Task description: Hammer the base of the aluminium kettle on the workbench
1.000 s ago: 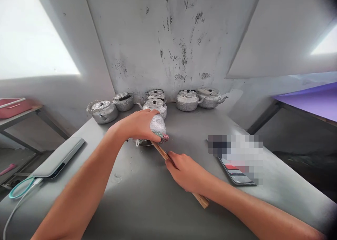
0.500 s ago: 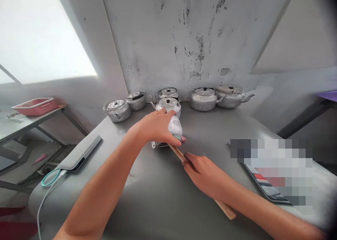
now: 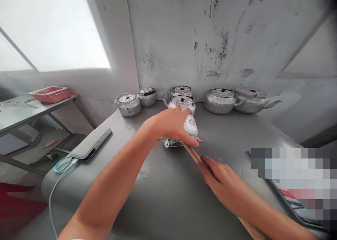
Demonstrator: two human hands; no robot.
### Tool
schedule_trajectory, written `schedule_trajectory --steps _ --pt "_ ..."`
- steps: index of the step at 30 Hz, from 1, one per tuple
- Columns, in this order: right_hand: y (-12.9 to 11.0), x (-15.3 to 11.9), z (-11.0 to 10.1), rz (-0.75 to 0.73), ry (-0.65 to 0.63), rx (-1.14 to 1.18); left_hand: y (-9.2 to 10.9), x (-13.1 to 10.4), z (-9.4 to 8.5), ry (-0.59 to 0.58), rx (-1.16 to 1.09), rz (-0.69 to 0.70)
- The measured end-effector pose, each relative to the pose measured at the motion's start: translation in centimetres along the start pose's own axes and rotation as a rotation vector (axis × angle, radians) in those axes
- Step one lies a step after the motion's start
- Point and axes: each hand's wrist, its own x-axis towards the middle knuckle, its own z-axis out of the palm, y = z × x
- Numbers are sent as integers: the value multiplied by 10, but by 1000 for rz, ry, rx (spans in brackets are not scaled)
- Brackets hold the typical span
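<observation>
My left hand (image 3: 175,124) is wrapped over a small silvery, foil-like vessel (image 3: 190,126) near the middle of the grey table (image 3: 168,198). Patterned green and pink cloth (image 3: 175,141) shows at the vessel's lower edge, beside a metal rim or handle. My right hand (image 3: 217,171) is closed round a long wooden stick (image 3: 192,153), whose upper end reaches the vessel's underside below my left palm. Just behind my left hand stands a lidded kettle (image 3: 182,101).
More kettles (image 3: 220,101) line the table's back against the stained wall. A grey power bank (image 3: 92,143) with a cable lies at left. The tablet-like device (image 3: 292,201) at right is partly blurred out. Farther left, a pink basket (image 3: 51,95) rests on another table.
The camera view has turned slightly left, so the scene appears shifted right. Both hands keep their holds on the vessel and the stick.
</observation>
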Motion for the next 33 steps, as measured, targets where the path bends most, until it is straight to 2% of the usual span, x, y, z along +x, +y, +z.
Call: schedule_trajectory --steps 4,8,12,15,18,22,26,29,33 --pt "1 -1 4 35 -35 19 3 0 1 26 41 17" --pt "-1 -4 6 34 42 18 5 0 3 49 49 23" --pt "-4 -5 8 4 4 0 4 1 3 63 38 24" --pt "-5 -4 9 -2 47 -8 4 1 3 66 42 24" --pt "-5 -4 8 21 -5 -5 5 0 3 57 43 22" --pt "-5 -3 7 26 31 12 6 0 3 63 42 28" --pt "-7 -4 6 30 -24 7 6 0 4 64 52 21" --pt "-8 -5 5 24 42 35 8 0 5 78 55 20" --pt "-7 -6 6 28 -41 25 11 0 6 86 74 14"
